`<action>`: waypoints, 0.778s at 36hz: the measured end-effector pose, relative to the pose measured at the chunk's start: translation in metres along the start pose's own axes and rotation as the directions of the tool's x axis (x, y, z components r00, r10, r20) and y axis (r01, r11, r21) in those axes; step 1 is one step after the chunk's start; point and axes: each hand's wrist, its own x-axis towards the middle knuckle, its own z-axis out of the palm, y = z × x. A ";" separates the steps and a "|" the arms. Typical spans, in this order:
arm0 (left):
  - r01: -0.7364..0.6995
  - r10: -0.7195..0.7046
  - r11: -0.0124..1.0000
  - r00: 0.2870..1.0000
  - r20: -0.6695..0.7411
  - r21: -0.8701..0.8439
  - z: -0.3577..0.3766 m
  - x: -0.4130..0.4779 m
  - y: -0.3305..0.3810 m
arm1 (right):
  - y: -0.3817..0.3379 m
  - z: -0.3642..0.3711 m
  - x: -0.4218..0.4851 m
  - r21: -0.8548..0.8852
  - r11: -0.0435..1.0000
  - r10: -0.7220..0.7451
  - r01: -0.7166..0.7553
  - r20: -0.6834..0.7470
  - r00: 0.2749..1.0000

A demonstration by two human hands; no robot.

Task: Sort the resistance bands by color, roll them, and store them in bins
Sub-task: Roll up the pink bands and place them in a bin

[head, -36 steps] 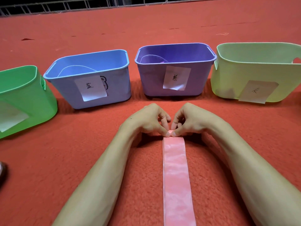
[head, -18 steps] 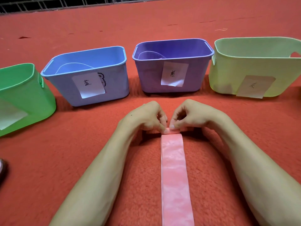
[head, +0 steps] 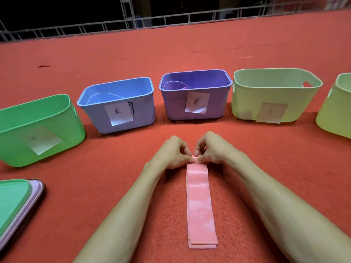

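The left hand (head: 171,152) and the right hand (head: 216,149), close together, both pinch the rolled 12 o'clock end of the pink band (head: 199,202); the purple bin (head: 174,109) stands beyond.

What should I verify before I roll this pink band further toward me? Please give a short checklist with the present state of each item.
1. Grip: the left hand and the right hand both pinch the far end of the pink resistance band: ok.
2. Roll started: a small roll sits between the fingertips: ok.
3. The band lies flat and straight on the red carpet: ok.
4. Layers aligned at the near end: not ok, they are slightly offset.
5. Bin for pink known: cannot tell; the label on the pale green bin is not readable.
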 end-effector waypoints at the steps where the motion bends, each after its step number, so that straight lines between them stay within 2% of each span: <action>1: -0.005 0.006 1.000 0.999 -0.033 0.011 0.002 -0.004 0.000 | 0.000 0.001 -0.004 0.000 1.000 -0.006 0.006 -0.029 1.000; 7: -0.038 0.033 0.999 0.974 -0.225 -0.016 0.017 -0.020 0.001 | 0.000 0.010 -0.020 0.046 0.998 -0.037 0.044 -0.141 0.989; 10: -0.038 0.020 0.998 0.962 -0.271 -0.060 0.024 -0.022 -0.002 | -0.001 0.013 -0.023 0.051 0.997 -0.040 0.049 -0.167 0.985; 15: -0.038 0.019 0.997 0.964 -0.265 -0.064 0.024 -0.026 -0.002 | -0.003 0.014 -0.025 0.057 0.998 -0.025 0.036 -0.183 0.983; 20: -0.037 -0.003 0.987 0.968 -0.250 -0.153 0.024 -0.029 0.000 | 0.003 0.026 -0.026 0.159 0.987 0.058 -0.012 -0.287 0.956; 24: -0.060 0.026 0.987 0.976 -0.216 -0.151 0.023 -0.031 0.001 | -0.001 0.026 -0.026 0.120 0.992 0.073 -0.048 -0.209 0.975; 28: -0.048 0.019 0.986 0.984 -0.179 -0.161 0.021 -0.028 0.001 | -0.003 0.027 -0.024 0.136 0.988 0.103 -0.075 -0.215 0.971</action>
